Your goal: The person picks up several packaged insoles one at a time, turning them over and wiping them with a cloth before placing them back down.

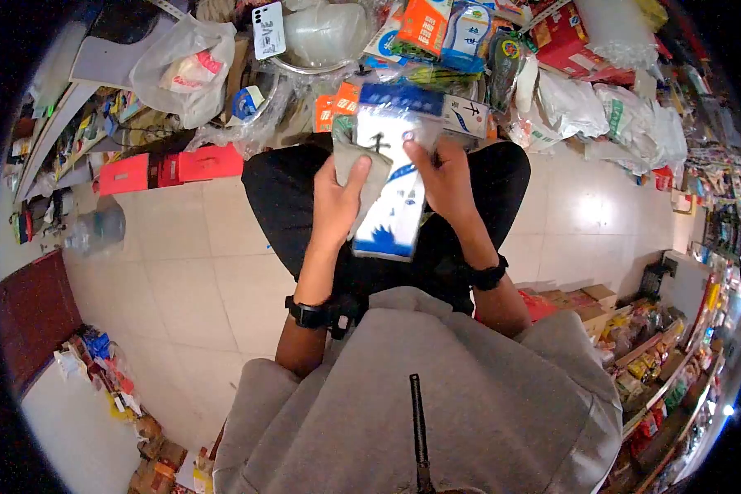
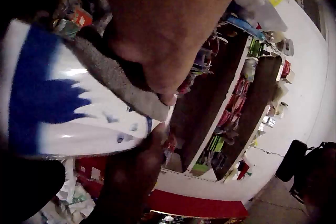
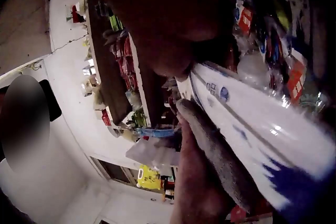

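Observation:
Over the lap, in the head view, is a glossy blue-and-white package (image 1: 397,202) with dark writing. My right hand (image 1: 449,183) holds its right side near the top, thumb on the front. A flat grey felt-like piece (image 1: 373,174) lies along the package's left side, and my left hand (image 1: 337,202) grips it with the thumb on top. In the left wrist view the grey piece (image 2: 113,79) runs along the edge of the package (image 2: 68,98). The right wrist view has the grey piece (image 3: 218,155) beside the package (image 3: 262,116).
Ahead of the knees lies a crowded pile of packaged goods, with a white phone (image 1: 267,31), an orange packet (image 1: 424,25) and white plastic bags (image 1: 560,103). Red boxes (image 1: 169,170) line its lower left edge. A clear bottle (image 1: 97,229) lies on the tiled floor (image 1: 181,288). Stocked shelves (image 1: 650,370) stand right.

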`<state>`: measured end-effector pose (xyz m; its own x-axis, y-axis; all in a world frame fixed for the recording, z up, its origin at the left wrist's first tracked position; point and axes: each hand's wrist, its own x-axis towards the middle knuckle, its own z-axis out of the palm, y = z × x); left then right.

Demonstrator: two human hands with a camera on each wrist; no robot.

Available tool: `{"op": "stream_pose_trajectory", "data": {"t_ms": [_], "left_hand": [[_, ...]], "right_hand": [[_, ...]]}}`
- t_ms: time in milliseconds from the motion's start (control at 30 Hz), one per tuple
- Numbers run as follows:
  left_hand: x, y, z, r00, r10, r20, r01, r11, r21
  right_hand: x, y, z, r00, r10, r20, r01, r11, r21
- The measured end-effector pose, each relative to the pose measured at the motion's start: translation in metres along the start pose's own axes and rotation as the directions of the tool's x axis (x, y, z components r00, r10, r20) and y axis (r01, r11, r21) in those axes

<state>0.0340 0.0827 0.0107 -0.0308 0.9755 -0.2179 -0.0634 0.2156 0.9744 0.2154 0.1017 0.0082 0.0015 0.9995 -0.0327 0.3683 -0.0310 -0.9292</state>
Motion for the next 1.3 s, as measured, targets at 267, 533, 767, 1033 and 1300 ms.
{"op": "stream_pose_trajectory", "data": {"t_ms": [267, 533, 767, 1033, 1300], "left_hand": [[0.011, 0.029, 0.018, 0.996, 0.087, 0.024, -0.085, 0.992, -0.094], [-0.007, 0.018, 0.013, 0.976, 0.103, 0.193, -0.138, 0.974, 0.181], [-0.031, 0.011, -0.002, 0.961, 0.046, 0.274, -0.073, 0.993, 0.089], [-0.051, -0.032, -0.037, 0.986, -0.088, 0.142, 0.094, 0.995, -0.033], [-0.043, -0.031, -0.042, 0.981, -0.134, 0.141, 0.176, 0.308, -0.935]], "right_hand": [[-0.006, -0.041, 0.010, 0.987, -0.100, -0.128, 0.096, 0.995, -0.042], [0.026, -0.060, -0.007, 0.887, -0.043, -0.459, 0.141, 0.973, 0.182], [0.058, -0.058, -0.022, 0.880, 0.098, -0.465, 0.219, 0.785, 0.579], [0.084, -0.065, -0.079, 0.823, 0.205, -0.530, 0.311, 0.619, 0.721], [0.060, -0.076, -0.073, 0.811, 0.315, -0.493, 0.205, 0.636, 0.744]]}}
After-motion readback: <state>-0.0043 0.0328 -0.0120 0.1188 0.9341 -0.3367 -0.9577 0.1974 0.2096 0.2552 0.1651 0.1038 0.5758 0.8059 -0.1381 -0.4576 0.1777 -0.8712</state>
